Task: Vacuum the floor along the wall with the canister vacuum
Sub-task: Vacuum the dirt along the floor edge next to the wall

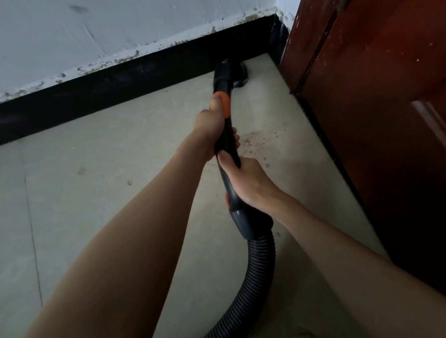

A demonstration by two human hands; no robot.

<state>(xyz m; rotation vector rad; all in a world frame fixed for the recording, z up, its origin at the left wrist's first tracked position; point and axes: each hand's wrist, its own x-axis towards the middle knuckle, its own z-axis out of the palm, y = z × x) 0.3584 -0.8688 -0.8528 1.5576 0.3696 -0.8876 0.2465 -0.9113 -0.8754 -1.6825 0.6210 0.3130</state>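
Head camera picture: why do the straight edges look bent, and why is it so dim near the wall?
Head view: the wide-angle lens bows the black skirting board; light is dim and flat, so the black vacuum nozzle merges with it, slightly soft.

The floor [97,226] runs up to the wall [113,19] ahead, with the baseboard [95,100] along the wall's foot. To the right stands a door [403,90], meeting the wall at the far right corner. The vacuum nozzle [232,75] rests on the floor against the baseboard, near that corner. Behind it the wand [226,140] rises toward the viewer; the left hand [211,128] grips it ahead of the right hand [248,182]. The hose [248,292] trails back from the handle, between the forearms.
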